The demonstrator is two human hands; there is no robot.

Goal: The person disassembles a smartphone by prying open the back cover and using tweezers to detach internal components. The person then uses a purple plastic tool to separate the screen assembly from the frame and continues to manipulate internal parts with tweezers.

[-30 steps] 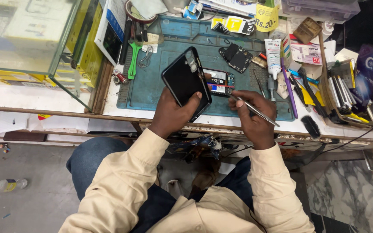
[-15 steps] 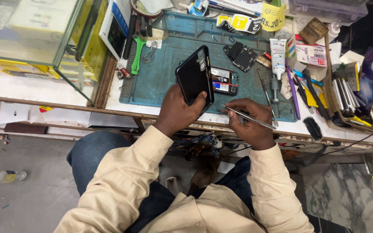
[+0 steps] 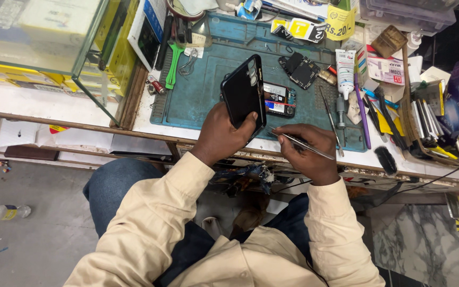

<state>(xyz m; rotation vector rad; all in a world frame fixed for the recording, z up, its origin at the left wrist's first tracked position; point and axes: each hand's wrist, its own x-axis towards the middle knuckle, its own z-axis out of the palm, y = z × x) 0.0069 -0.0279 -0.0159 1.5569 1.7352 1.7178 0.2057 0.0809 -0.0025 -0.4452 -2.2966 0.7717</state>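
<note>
The left hand (image 3: pixel 223 135) grips a black phone (image 3: pixel 244 94), fingers wrapped round its lower end, holding it tilted up on edge above the near side of the blue work mat (image 3: pixel 203 90) on the table (image 3: pixel 144 114). The right hand (image 3: pixel 309 151) is closed round a pair of metal tweezers (image 3: pixel 299 143), pinched between thumb and fingers, with the tips pointing at the phone's lower corner, very near it; whether they touch cannot be told. Just behind the phone on the mat lies an opened phone (image 3: pixel 279 99) with its insides showing, and further back a small circuit board (image 3: pixel 301 70). A white tube (image 3: pixel 345 66) and loose tools lie to the right of the mat. This looks like the stage of working at the phone's bottom edge with the tweezers. The next move would seem to call for a steady left-hand hold while the tips are guided finely to that corner without slipping across the case.
</note>
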